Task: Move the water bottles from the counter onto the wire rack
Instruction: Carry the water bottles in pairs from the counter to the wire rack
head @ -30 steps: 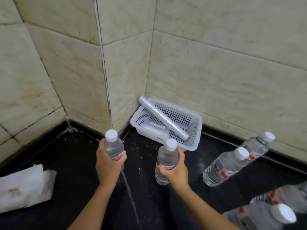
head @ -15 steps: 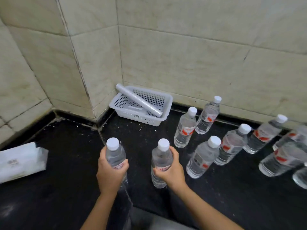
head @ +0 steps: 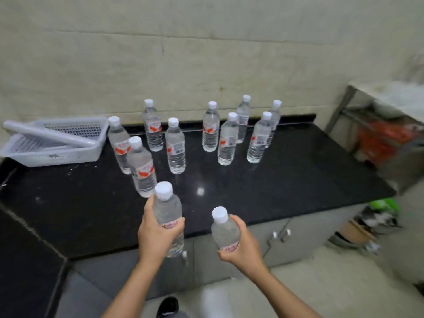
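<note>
Head view, L to R.

Far L: basket point(head: 57, 152) on counter point(head: 286, 180), roll point(head: 46, 135) laid across its rim, against wall point(head: 206, 53).

Centre: nine bottles point(head: 175, 148) standing upright on counter, caps up, in two loose clusters; nearest one just beyond L-hand cap.

Foreground L: left hand point(head: 156, 235) wrapped closed round L bottle point(head: 168, 212), fingers over label, cap up, axis near vertical w/ slight tilt. Bottle held above counter's front edge, not resting on it.

Foreground R: right hand point(head: 241, 246) closed round R bottle point(head: 224, 232) at lower body, cap up, axis leaning a little L. Held off counter, in front of cabinet doors point(head: 298, 235).

Far R: metal-framed rack point(head: 367, 115), blurred; wire shelf not resolvable, orange contents on a lower level. Taken to be the target.

Key relation: rack lies R of and beyond both hands, past counter's R end. R hand nearer, so R bottle likely lands first; L bottle must travel across body. Both axes already upright, so no reorienting needed, only carry and set-down.

Vs. 0.5 s ago: view swung R; basket gone from centre to far L, corner walls and white packet out of frame, rack now in frame. Hands drawn back from over counter to its front edge; grips unchanged.
</note>
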A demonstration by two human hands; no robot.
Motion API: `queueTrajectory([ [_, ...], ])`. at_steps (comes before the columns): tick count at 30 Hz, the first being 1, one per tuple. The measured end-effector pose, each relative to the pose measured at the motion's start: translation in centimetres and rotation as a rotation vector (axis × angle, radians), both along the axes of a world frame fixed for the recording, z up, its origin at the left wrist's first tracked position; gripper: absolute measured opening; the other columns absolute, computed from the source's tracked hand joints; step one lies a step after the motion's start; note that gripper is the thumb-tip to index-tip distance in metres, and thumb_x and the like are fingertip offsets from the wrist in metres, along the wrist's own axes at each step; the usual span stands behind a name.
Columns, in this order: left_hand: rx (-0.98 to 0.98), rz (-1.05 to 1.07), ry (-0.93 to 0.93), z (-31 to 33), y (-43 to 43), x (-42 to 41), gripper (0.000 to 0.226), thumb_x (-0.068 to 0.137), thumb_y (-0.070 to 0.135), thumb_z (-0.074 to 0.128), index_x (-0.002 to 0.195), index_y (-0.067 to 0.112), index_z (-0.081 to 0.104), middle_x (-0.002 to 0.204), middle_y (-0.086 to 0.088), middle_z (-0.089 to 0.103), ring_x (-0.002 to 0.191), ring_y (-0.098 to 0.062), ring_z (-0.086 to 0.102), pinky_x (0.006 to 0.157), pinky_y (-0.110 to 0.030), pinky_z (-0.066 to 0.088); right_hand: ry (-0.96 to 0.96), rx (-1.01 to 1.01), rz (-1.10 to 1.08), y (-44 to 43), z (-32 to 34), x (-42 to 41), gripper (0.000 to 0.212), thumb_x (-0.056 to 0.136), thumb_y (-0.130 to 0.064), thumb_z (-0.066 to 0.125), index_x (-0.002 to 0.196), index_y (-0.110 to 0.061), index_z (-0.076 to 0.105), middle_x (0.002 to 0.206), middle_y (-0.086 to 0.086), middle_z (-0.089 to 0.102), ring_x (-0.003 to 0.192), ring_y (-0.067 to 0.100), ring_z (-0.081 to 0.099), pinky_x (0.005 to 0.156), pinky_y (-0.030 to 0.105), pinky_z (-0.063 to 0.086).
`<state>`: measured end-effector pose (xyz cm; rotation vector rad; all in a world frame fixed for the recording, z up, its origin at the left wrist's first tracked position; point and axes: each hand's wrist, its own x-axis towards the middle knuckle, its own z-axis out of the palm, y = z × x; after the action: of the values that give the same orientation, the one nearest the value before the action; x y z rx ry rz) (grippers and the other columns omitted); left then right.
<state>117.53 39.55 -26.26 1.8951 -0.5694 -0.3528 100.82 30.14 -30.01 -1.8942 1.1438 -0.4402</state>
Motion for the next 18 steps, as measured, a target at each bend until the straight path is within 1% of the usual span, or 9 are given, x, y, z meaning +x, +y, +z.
queueTrajectory([
  [2, -0.033, -0.113, 0.033, 0.9, -2.2, -3.0, 0.081, 0.064, 0.010, 0.079, 0.133, 0.026, 0.037, 0.110, -0.001, 0.058, 0.098, -0.020, 0.056, 0.086, -0.030, 0.040, -0.006, 0.013, -0.121, -1.1, -0.1, -4.2, 0.080, 0.053, -0.029, 0.071, 0.124, -0.042, 0.036, 0.104, -0.018, 0.055, 0.098, 0.013, 0.057, 0.076, 0.020, 0.040],
  [4, -0.062, -0.201, 0.052, 1.3, -4.3, -5.5, 0.080, 0.065, 0.007, 0.078, 0.131, 0.027, 0.038, 0.103, 0.001, 0.056, 0.093, -0.018, 0.054, 0.083, -0.027, 0.038, -0.025, 0.016, -0.233, -2.3, 0.2, -7.8, 0.078, 0.057, -0.026, 0.075, 0.120, -0.048, 0.033, 0.105, -0.016, 0.056, 0.096, 0.013, 0.057, 0.077, 0.022, 0.041],
  [5, -0.071, -0.234, 0.052, 1.4, -5.2, -6.4, 0.079, 0.065, 0.007, 0.078, 0.131, 0.027, 0.039, 0.102, 0.002, 0.055, 0.092, -0.018, 0.054, 0.083, -0.027, 0.037, -0.029, 0.006, -0.274, -2.8, 0.4, -9.3, 0.079, 0.057, -0.026, 0.075, 0.121, -0.047, 0.033, 0.106, -0.015, 0.056, 0.099, 0.016, 0.058, 0.079, 0.025, 0.043],
  [7, -0.071, -0.299, 0.042, 1.4, -7.1, -8.0, 0.079, 0.065, 0.009, 0.078, 0.130, 0.029, 0.038, 0.103, 0.002, 0.055, 0.093, -0.019, 0.054, 0.083, -0.028, 0.038, -0.031, -0.027, -0.354, -4.1, 1.0, -11.9, 0.082, 0.057, -0.027, 0.075, 0.127, -0.039, 0.035, 0.106, -0.013, 0.055, 0.106, 0.022, 0.058, 0.082, 0.030, 0.045],
  [11, -0.068, -0.391, 0.041, 1.4, -11.7, -10.5, 0.078, 0.066, 0.010, 0.077, 0.130, 0.030, 0.038, 0.106, 0.005, 0.053, 0.094, -0.017, 0.051, 0.083, -0.029, 0.038, -0.040, -0.073, -0.486, -7.3, 2.3, -16.1, 0.084, 0.050, -0.036, 0.071, 0.126, -0.036, 0.036, 0.105, -0.015, 0.052, 0.106, 0.021, 0.057, 0.081, 0.030, 0.043],
  [13, -0.070, -0.425, 0.046, 1.3, -14.3, -11.6, 0.079, 0.066, 0.009, 0.077, 0.131, 0.029, 0.037, 0.106, 0.006, 0.052, 0.094, -0.016, 0.050, 0.084, -0.029, 0.038, -0.043, -0.084, -0.533, -9.4, 2.6, -17.8, 0.083, 0.052, -0.032, 0.075, 0.126, -0.036, 0.036, 0.106, -0.015, 0.050, 0.106, 0.021, 0.056, 0.081, 0.030, 0.043],
  [15, -0.069, -0.449, 0.056, 0.8, -17.7, -12.8, 0.080, 0.066, 0.009, 0.077, 0.131, 0.030, 0.037, 0.106, 0.006, 0.052, 0.095, -0.016, 0.050, 0.085, -0.030, 0.039, -0.048, -0.091, -0.575, -11.9, 2.7, -19.3, 0.078, 0.059, -0.021, 0.079, 0.119, -0.043, 0.034, 0.103, -0.018, 0.049, 0.103, 0.019, 0.056, 0.079, 0.028, 0.042],
  [16, -0.075, -0.460, 0.061, 0.7, -19.0, -13.2, 0.080, 0.065, 0.010, 0.078, 0.131, 0.031, 0.036, 0.106, 0.006, 0.052, 0.095, -0.016, 0.050, 0.085, -0.031, 0.040, -0.047, -0.089, -0.589, -12.8, 2.8, -19.8, 0.077, 0.060, -0.018, 0.078, 0.113, -0.049, 0.031, 0.102, -0.020, 0.049, 0.102, 0.018, 0.056, 0.079, 0.028, 0.041],
  [18, -0.086, -0.499, 0.069, 0.4, -22.6, -14.6, 0.080, 0.065, 0.011, 0.078, 0.130, 0.031, 0.037, 0.106, 0.006, 0.052, 0.095, -0.017, 0.050, 0.085, -0.031, 0.040, -0.034, -0.095, -0.633, -15.4, 2.8, -21.2, 0.077, 0.059, -0.018, 0.078, 0.106, -0.054, 0.028, 0.103, -0.020, 0.050, 0.101, 0.017, 0.056, 0.080, 0.030, 0.043],
])
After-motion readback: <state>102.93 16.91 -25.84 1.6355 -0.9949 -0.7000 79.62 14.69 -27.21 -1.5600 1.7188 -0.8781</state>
